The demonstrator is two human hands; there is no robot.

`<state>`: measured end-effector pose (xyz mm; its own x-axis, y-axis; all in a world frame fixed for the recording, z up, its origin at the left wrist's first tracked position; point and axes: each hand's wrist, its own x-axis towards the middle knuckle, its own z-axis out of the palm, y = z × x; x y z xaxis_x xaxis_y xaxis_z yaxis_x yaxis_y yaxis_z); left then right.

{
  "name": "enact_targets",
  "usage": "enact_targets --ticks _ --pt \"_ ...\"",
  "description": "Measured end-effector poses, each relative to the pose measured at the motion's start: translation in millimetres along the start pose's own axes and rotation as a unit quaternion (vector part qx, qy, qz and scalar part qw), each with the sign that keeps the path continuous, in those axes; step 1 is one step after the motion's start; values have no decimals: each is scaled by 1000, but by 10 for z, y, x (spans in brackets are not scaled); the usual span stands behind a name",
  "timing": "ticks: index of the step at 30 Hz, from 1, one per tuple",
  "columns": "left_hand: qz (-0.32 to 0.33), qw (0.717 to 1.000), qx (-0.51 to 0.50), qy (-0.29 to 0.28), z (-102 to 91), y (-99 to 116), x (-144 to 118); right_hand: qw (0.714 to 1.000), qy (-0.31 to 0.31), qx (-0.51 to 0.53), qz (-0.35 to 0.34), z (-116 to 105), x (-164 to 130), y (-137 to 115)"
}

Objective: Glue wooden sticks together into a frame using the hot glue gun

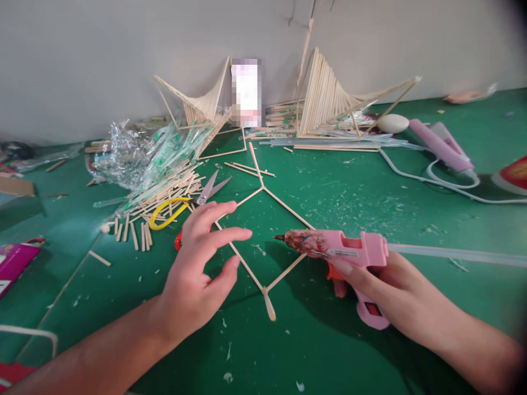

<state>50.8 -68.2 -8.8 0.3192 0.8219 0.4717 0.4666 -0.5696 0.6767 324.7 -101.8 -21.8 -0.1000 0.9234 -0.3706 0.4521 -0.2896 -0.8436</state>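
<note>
**Stick frame on the green mat, glue gun poised over it**

Stick frame (263, 241) lies flat on the green table (329, 340), a diamond of thin wooden sticks joined at the corners, its nearest joint pointing toward the person and a short stub sticking out below it. Closest to me, the right hand (382, 285) is wrapped around the grip of a pink glue gun (341, 249), a finger by the orange trigger. The gun is held level, its smeared nozzle aimed left across the frame's right side, just above the sticks, with a clear glue stick trailing out of its back end. The left hand (201, 263) hovers open over the frame's left edge, fingers spread and slightly curled, holding nothing; I judge it waits there to steady a stick, though I cannot tell whether any fingertip touches the wood.

Just behind that hand lie yellow-handled scissors (185, 206), blades open, next to a heap of loose sticks (164, 192) and crumpled clear wrappers (140, 153). White shavings speckle the mat all around.

Farther back, against the wall, two finished fan-like stick models (325, 99) lean upright, kept out of the working area. To their right a second, lilac glue gun (442, 144) rests on its side with its white cord looping forward.
</note>
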Motion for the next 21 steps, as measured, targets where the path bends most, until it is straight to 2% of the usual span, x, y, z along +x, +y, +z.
enact_targets --ticks 2,4,7,13,18,21 --pt "36 999 -30 -28 -23 -1 1 1000 4 1 -3 4 8 2" --pt "43 992 -82 -85 -59 0 -7 1000 6 6 -4 4 11 10" --pt "65 982 -100 -147 -97 8 -15 1000 4 16 -12 6 5 2" --pt "118 974 -76 -179 -32 16 48 999 34 34 3 50 -49 -113" --pt "48 961 -55 -267 33 43 55 997 39 72 1 72 -73 -145" --pt "25 959 -27 -280 55 32 44 997 42 66 6 74 -69 -138"
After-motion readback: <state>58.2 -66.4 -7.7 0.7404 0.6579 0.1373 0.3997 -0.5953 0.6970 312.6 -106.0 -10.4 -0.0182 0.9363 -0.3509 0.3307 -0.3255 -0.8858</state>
